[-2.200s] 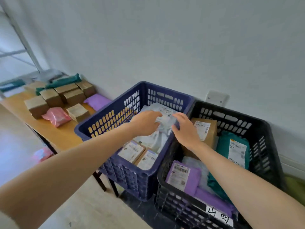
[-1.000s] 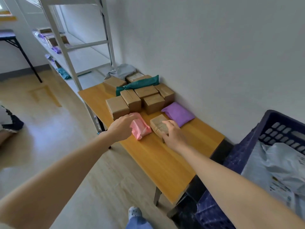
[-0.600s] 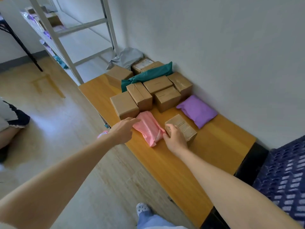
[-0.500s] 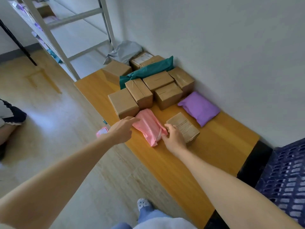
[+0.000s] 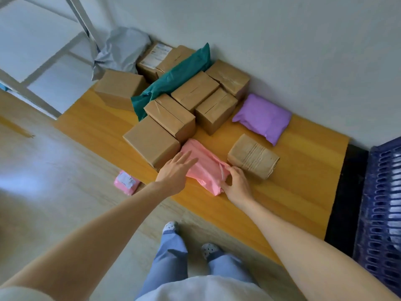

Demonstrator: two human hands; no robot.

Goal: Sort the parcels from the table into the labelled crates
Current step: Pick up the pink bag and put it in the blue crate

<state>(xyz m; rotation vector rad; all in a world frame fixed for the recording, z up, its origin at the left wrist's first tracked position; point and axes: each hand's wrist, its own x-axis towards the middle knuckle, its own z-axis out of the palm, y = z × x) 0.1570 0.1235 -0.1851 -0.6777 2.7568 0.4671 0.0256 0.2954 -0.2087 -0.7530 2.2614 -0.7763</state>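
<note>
A pink soft parcel (image 5: 206,168) lies near the front edge of the wooden table (image 5: 293,187). My right hand (image 5: 235,183) pinches the parcel's near right edge between thumb and fingers. My left hand (image 5: 176,170) rests flat on its left side, fingers spread. To the right of the pink parcel sits a small taped cardboard box (image 5: 252,156). Behind it lies a purple soft parcel (image 5: 263,117). Only a corner of the blue crate (image 5: 384,209) shows at the right edge.
Several brown boxes (image 5: 195,101) cluster at the table's back, with a green mailer (image 5: 173,81) across them and a grey bag (image 5: 121,51) in the corner. Another pink parcel (image 5: 127,182) lies on the floor by the table. A metal shelf frame (image 5: 43,61) stands at left.
I turned from the crates to the table. My right hand left the small taped box and took the pink parcel's edge; my left hand settled on the parcel.
</note>
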